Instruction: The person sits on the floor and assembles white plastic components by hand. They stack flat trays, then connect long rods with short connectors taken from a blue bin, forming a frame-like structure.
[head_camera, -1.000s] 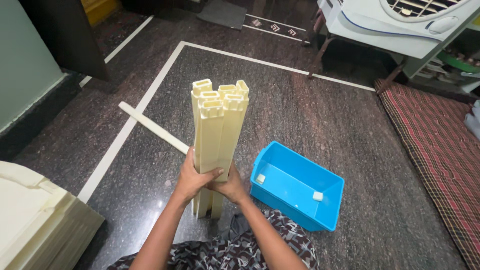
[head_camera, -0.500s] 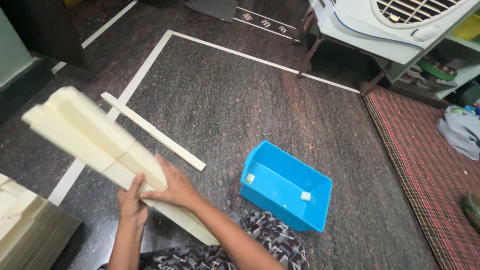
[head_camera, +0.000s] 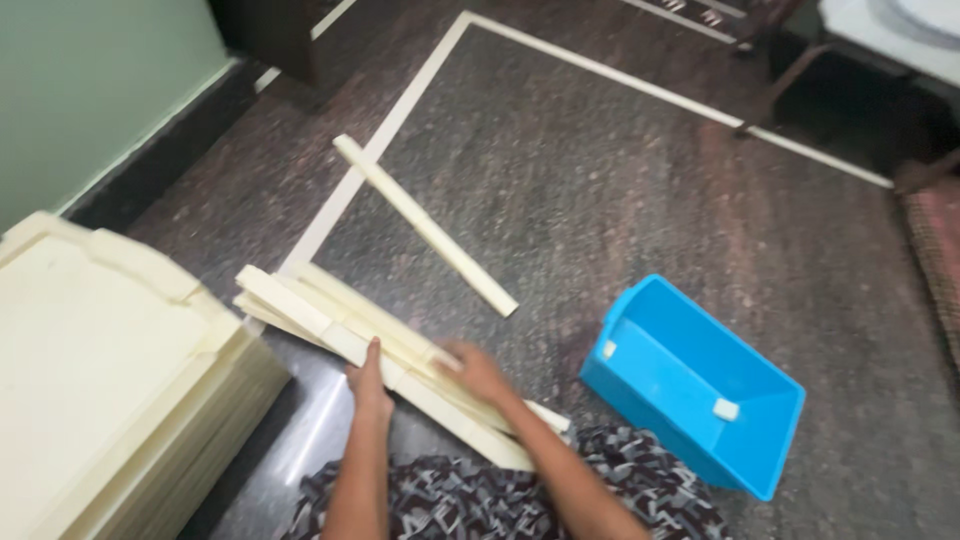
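Bundle of cream plastic tubes (head_camera: 380, 345) has dropped from raised tilt to lying on the dark floor (head_camera: 600, 190). Head view: long axis runs upper-left to lower-right; left hand (head_camera: 370, 385) and right hand (head_camera: 478, 372) both grasp its middle. Blue bin (head_camera: 690, 385) sits right.

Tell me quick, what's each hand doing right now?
Left hand: gripping the bundle of cream plastic channels.
Right hand: laid on the same bundle; grip unclear.
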